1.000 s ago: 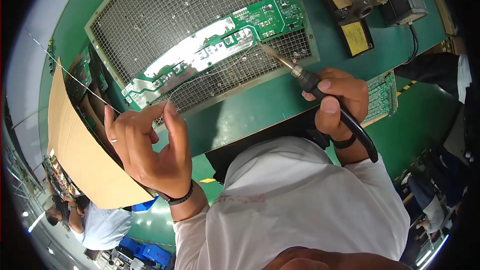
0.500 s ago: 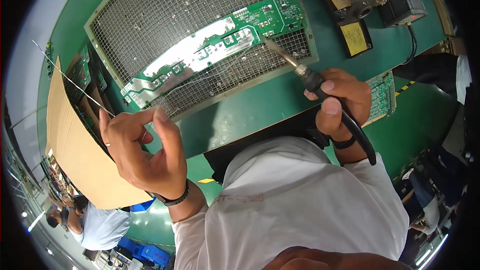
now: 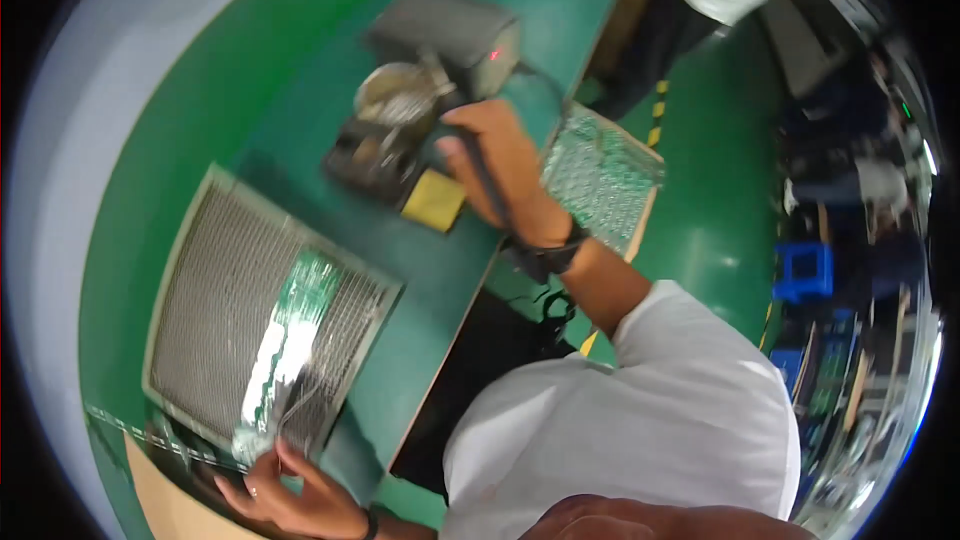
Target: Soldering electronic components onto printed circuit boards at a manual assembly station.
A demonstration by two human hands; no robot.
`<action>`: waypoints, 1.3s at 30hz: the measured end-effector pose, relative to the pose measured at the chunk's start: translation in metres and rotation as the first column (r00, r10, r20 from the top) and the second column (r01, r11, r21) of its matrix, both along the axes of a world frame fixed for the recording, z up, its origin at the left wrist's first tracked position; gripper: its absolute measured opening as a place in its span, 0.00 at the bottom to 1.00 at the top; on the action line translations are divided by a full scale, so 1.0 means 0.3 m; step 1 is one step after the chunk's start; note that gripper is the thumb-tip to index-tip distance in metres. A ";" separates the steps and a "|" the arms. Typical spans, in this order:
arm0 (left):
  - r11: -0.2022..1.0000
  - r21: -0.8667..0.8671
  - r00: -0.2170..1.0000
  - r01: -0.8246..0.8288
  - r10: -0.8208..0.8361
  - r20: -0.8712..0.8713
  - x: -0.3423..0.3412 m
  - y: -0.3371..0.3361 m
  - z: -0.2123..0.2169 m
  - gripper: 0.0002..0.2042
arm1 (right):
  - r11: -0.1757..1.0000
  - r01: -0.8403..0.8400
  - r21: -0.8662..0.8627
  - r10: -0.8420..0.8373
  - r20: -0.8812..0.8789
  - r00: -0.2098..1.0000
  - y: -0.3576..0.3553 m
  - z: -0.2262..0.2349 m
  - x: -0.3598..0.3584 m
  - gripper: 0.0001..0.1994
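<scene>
The right hand is closed around a soldering iron, above the table's near edge; the left hand pinches a thin wire, somewhat blurred. The circuit board lies on the mesh frame, toward its person-side edge.

The circuit board is green and silver, the mesh gridded grey, the sponge yellow.

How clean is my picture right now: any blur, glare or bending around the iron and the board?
Head view: blur smears the soldering iron and the right hand; head view, white glare washes out detail on part of the circuit board; head view, fisheye distortion bows the far edge of the workbench, and the corners go black.
</scene>
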State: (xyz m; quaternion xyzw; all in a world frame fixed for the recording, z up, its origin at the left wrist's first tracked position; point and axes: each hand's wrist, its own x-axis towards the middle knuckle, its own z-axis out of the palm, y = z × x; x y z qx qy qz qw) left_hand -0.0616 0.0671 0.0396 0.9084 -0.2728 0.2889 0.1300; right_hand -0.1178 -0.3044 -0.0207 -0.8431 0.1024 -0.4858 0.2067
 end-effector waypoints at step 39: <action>0.852 -0.158 0.827 0.500 -0.523 -0.205 -0.052 -0.160 0.086 0.08 | 0.732 -0.681 0.040 0.679 0.046 0.733 0.300 0.090 -0.117 0.09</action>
